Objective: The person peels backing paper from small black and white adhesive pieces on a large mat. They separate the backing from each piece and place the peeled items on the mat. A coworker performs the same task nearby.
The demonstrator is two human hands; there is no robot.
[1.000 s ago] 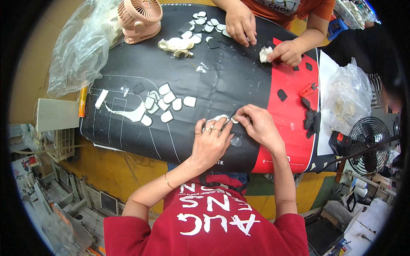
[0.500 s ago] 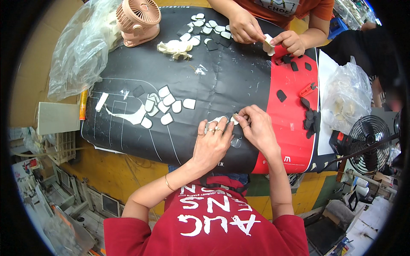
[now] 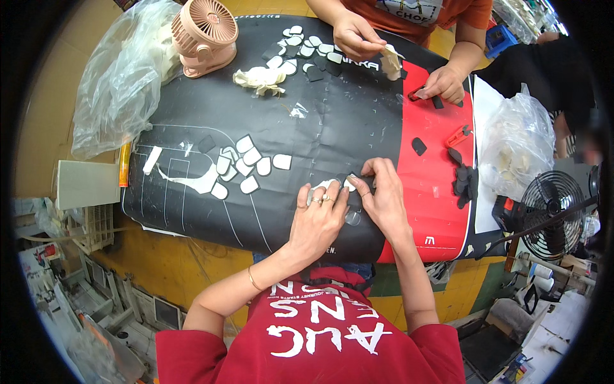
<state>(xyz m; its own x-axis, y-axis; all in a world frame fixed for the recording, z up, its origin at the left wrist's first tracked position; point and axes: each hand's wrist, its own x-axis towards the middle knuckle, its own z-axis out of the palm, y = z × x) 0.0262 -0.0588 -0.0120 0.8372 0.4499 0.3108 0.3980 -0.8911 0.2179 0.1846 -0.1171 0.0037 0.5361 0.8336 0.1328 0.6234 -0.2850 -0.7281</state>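
My left hand [image 3: 318,217] is over the black mat, its curled fingers pressing on a white sheet piece [image 3: 327,184] that it mostly covers. Close by, my right hand [image 3: 384,201] bends its fingers, with the thumb against a small white pad with a dark edge [image 3: 349,183] beside my left fingertips. Its index finger is arched above the thumb. Near both hands lies a clear round bit of film [image 3: 352,217]. To the left are several white rounded pads with black borders [image 3: 252,155], some overlapping, beside a curved white scrap [image 3: 199,182].
Across the table a co-worker's hands [image 3: 446,83] handle a limp cream-coloured strip [image 3: 391,63]. More pads [image 3: 294,48], a pink fan [image 3: 206,37] and a cream scrap heap [image 3: 259,78] lie at the far side. A red cutter [image 3: 458,136] and black pieces [image 3: 464,179] are at right.
My right index finger has lifted and drawn back from the small pad, while the thumb stays on it. My left hand barely moves. The co-worker's hands have parted, the right one lowering to the mat.
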